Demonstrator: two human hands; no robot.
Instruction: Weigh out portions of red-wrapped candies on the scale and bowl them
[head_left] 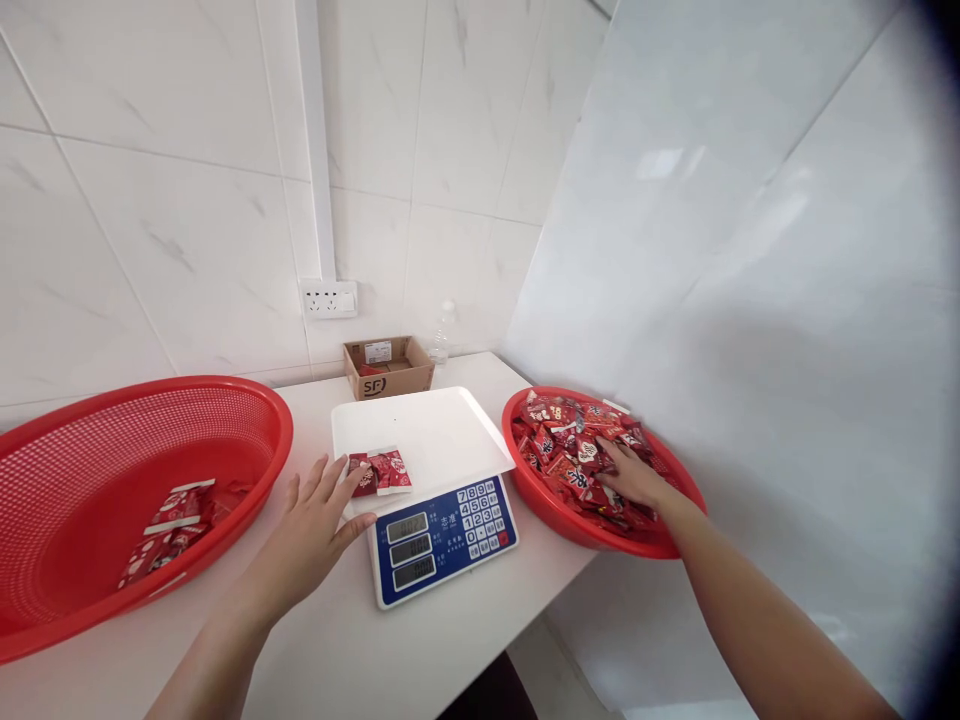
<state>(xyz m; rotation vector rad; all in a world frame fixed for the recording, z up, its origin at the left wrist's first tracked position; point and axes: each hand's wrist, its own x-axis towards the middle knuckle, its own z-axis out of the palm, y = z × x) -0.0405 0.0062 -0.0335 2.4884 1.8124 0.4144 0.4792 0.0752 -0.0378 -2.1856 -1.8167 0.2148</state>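
two small, flat, glossy red plastic packets (391,472) lie side by side on the near left part of the white rectangular tray (427,430) of a white electronic scale with a blue control panel (450,535). my left hand (319,515) is positioned at the left edge of the tray: fingers spread wide, index fingertip over the left packet; contact cannot be confirmed. my right hand (634,475) is placed on a heap of red printed plastic packets (574,465), fingers reaching among them; i cannot tell whether it grips one. the heap fills a round red plastic basket (555,518) to the right of the scale. to the left stands a large oval red perforated plastic basket (112,450), with a few red-and-white packets (176,525) at its near right side. behind the tray: an open brown cardboard box (394,383) and, just beside it, a clear plastic bottle (442,338). all units rest on a white flat-topped table (360,650)
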